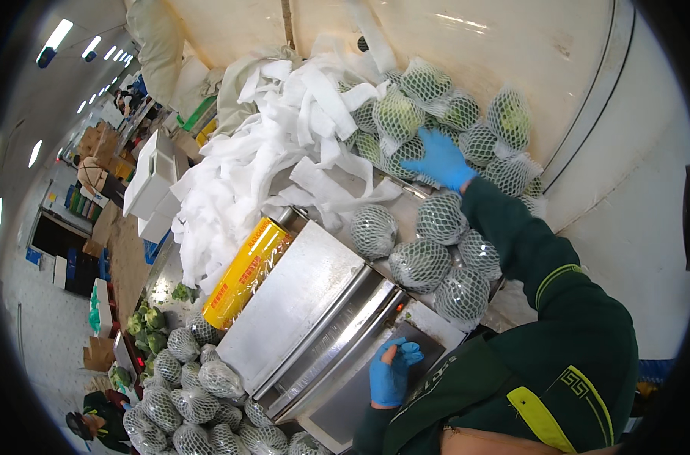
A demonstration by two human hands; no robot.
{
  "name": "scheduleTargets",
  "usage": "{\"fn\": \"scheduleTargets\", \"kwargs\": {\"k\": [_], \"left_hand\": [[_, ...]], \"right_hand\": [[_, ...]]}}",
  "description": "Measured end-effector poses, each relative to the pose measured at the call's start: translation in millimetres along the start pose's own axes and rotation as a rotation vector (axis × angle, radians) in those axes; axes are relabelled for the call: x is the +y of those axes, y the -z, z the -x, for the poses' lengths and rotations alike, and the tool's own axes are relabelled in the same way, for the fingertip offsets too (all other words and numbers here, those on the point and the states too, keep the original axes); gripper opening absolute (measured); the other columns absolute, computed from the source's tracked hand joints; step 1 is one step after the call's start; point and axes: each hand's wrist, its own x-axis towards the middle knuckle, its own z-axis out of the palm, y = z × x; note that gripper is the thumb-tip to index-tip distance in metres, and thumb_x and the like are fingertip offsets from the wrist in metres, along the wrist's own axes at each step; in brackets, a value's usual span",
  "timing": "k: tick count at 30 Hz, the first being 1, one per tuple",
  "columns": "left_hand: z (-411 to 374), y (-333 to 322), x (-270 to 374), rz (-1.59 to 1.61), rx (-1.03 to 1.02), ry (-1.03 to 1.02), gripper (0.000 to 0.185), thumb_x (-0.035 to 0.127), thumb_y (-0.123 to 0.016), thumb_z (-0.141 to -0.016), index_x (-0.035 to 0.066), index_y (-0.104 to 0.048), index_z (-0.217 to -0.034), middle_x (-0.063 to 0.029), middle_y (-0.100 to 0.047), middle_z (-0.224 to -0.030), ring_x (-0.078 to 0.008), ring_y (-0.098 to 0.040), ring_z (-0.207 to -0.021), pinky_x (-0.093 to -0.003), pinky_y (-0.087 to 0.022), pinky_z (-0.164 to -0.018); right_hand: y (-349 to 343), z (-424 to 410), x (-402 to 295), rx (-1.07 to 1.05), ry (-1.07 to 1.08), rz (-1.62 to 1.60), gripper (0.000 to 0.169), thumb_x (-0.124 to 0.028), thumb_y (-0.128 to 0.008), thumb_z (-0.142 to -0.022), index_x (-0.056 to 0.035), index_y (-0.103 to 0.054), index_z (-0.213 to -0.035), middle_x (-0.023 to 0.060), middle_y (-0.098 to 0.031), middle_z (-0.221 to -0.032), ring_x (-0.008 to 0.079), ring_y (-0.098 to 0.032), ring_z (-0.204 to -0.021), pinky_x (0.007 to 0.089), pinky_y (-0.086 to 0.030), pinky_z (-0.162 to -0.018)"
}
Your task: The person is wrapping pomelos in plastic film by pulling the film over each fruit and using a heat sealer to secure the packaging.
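My right hand (442, 160), in a blue glove, reaches out with fingers spread over a heap of green vegetable heads (399, 116) in white foam nets. Its fingers touch the netted heads beneath; no firm grip shows. My left hand (391, 369), also gloved in blue, hovers over or rests on the dark plate (350, 392) of a metal film-wrapping machine (291, 301). Its fingers are loosely bent, with nothing seen in them, and the thumb tip looks bare. Clear film spans the machine's slot. Several netted heads (420, 266) sit beside the machine, below my right forearm.
A yellow film roll (247, 273) lies behind the machine. White foam net sleeves (288, 131) are piled beyond it. Film-wrapped heads (194, 404) crowd the lower left, near bare green heads (148, 327). A pale wall (521, 45) bounds the far side. Other people work at the left.
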Motion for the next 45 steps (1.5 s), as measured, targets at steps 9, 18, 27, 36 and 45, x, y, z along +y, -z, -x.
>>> {"fn": "scheduleTargets", "kwargs": {"k": [9,18,27,36,45], "left_hand": [[13.8,12.6,11.6,-0.084,0.025,-0.032,0.027,0.019,-0.048,-0.094,-0.002,-0.054,-0.109,-0.0165,-0.064,-0.099,-0.0235,-0.063,-0.086,-0.0365,-0.050,-0.081],[33.8,51.3,2.2,-0.038,0.062,-0.081,0.027,0.018,-0.047,-0.094,-0.003,-0.053,-0.112,-0.0157,-0.064,-0.100,-0.0232,-0.062,-0.089,-0.0356,-0.048,-0.084],[70.8,80.5,55.1,-0.362,0.185,-0.502,0.029,0.024,-0.047,-0.096,-0.003,-0.058,-0.100,-0.0124,-0.064,-0.095,-0.0196,-0.061,-0.083,-0.0327,-0.049,-0.080],[36.4,186.3,110.1,-1.782,0.972,-0.372,0.035,0.043,-0.062,-0.078,0.008,-0.059,-0.081,-0.0158,-0.065,-0.078,-0.0344,-0.059,-0.082,-0.0487,-0.035,-0.075],[61.0,206.2,73.2,-1.339,0.748,-0.956,0.012,0.002,-0.053,-0.081,0.009,-0.063,-0.079,-0.0116,-0.061,-0.075,-0.0300,-0.056,-0.071,-0.0398,-0.044,-0.066]], "right_hand": [[-80.0,-104.7,19.3,0.324,-0.036,-0.113,0.074,-0.032,-0.076,-0.064,-0.0008,-0.047,-0.124,0.0256,-0.039,-0.130,0.0403,-0.042,-0.119,0.0416,-0.039,-0.099],[-5.3,54.3,-139.5,-0.330,0.507,-0.794,0.075,-0.019,-0.074,-0.072,-0.0067,-0.038,-0.136,0.0174,-0.036,-0.141,0.0274,-0.043,-0.124,0.0343,-0.035,-0.104],[-55.0,154.3,-290.6,-0.338,1.388,-0.297,0.053,-0.016,-0.063,-0.073,-0.0126,-0.051,-0.125,0.0166,-0.042,-0.137,0.0380,-0.042,-0.123,0.0462,-0.041,-0.094],[-76.0,195.3,-196.6,-0.640,0.609,-0.027,0.069,-0.051,-0.053,-0.086,0.0007,-0.041,-0.131,0.0273,-0.062,-0.085,0.0374,-0.063,-0.078,0.0441,-0.050,-0.072],[-61.5,244.2,-159.3,-0.271,0.816,-0.449,0.026,0.003,-0.052,-0.077,-0.0097,-0.066,-0.096,0.0100,-0.064,-0.097,0.0311,-0.058,-0.093,0.0420,-0.040,-0.090]]}}
